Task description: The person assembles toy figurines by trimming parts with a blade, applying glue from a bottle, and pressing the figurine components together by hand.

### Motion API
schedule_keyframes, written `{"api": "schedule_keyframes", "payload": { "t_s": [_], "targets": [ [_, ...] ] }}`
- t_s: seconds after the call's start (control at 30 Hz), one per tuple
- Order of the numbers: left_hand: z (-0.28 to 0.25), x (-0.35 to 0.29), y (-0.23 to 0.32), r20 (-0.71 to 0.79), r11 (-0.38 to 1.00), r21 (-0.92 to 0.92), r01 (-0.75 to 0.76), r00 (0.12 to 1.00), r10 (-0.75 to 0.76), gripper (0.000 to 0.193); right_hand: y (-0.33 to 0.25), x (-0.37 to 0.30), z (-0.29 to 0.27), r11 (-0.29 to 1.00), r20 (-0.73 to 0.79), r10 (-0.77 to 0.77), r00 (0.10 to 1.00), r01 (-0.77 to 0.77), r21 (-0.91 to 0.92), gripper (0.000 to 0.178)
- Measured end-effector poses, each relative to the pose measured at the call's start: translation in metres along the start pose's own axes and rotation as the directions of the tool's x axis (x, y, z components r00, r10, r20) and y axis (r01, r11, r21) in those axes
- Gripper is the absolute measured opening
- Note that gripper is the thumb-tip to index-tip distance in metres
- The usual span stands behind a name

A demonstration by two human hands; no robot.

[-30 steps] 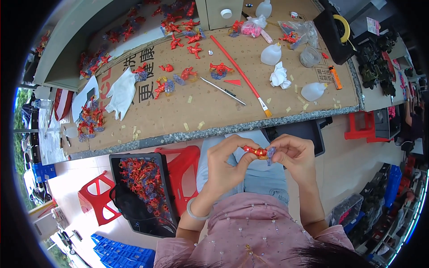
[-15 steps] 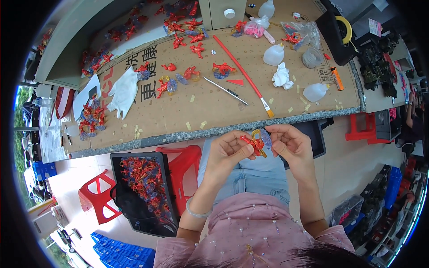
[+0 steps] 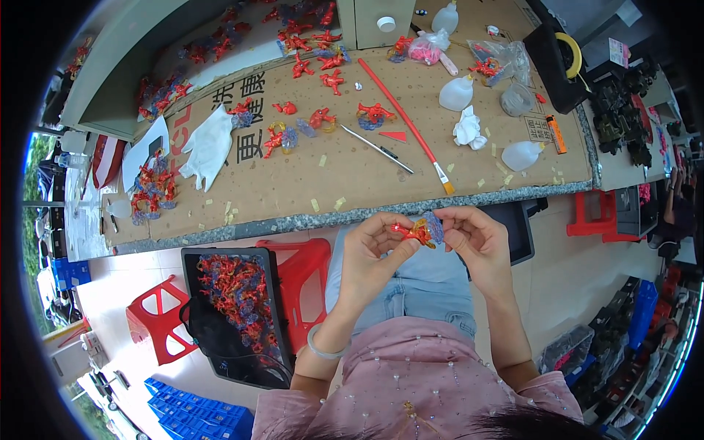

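Over my lap, just off the near edge of the bench, both hands share one small plastic figurine (image 3: 419,231), red at its left end, yellow in the middle and translucent blue-purple at its right. My left hand (image 3: 378,243) is closed, pinching the red part between thumb and fingers. My right hand (image 3: 475,240) is closed too, with thumb and fingertips on the blue-purple part. On the cardboard-covered bench lie more such figurines, among them a red and blue one (image 3: 375,114) and a red and yellow one (image 3: 275,139). Fingers cover parts of the held figurine.
A long red brush (image 3: 403,117), a craft knife (image 3: 378,149), a white glove (image 3: 207,149) and squeeze bottles (image 3: 521,155) lie on the bench (image 3: 293,187). Left of my legs, a black crate (image 3: 192,273) full of figurines stands beside a red stool (image 3: 302,282).
The figurine has turned slightly in my fingers, and its yellow part shows less. Both hands stay in nearly the same place. The view has shifted a little.
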State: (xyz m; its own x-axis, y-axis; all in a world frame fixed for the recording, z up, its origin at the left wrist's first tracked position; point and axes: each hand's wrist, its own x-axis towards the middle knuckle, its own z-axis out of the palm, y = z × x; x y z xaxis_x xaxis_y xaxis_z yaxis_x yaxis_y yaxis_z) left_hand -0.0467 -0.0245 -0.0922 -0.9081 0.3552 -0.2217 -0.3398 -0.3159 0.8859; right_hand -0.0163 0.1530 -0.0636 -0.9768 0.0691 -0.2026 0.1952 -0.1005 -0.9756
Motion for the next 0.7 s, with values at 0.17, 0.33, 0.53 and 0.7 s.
{"api": "schedule_keyframes", "payload": {
  "t_s": [0.17, 0.33, 0.53, 0.7],
  "targets": [
    [0.006, 0.002, 0.004, 0.024, 0.992, 0.113, -0.059, 0.998, 0.056, 0.03, 0.001, 0.002, -0.002, 0.999, -0.039, -0.036, 0.999, 0.035, -0.026, 0.022],
    [0.004, 0.003, 0.003, 0.023, 0.997, 0.076, -0.001, 1.0, -0.001, 0.036, -0.002, 0.003, 0.002, 0.999, -0.074, -0.035, 0.997, 0.033, -0.03, 0.02],
    [-0.021, -0.011, 0.021, -0.08, 0.963, 0.257, -0.083, 0.991, 0.107, 0.031, 0.001, 0.005, 0.007, 0.996, -0.1, -0.039, 0.994, 0.031, -0.081, 0.02],
    [-0.085, -0.047, 0.085, -0.387, 0.608, 0.793, -0.026, 0.749, 0.537, 0.022, 0.011, 0.005, -0.021, 0.973, -0.1, -0.16, 0.982, 0.14, -0.186, 0.019]
  ]
}}
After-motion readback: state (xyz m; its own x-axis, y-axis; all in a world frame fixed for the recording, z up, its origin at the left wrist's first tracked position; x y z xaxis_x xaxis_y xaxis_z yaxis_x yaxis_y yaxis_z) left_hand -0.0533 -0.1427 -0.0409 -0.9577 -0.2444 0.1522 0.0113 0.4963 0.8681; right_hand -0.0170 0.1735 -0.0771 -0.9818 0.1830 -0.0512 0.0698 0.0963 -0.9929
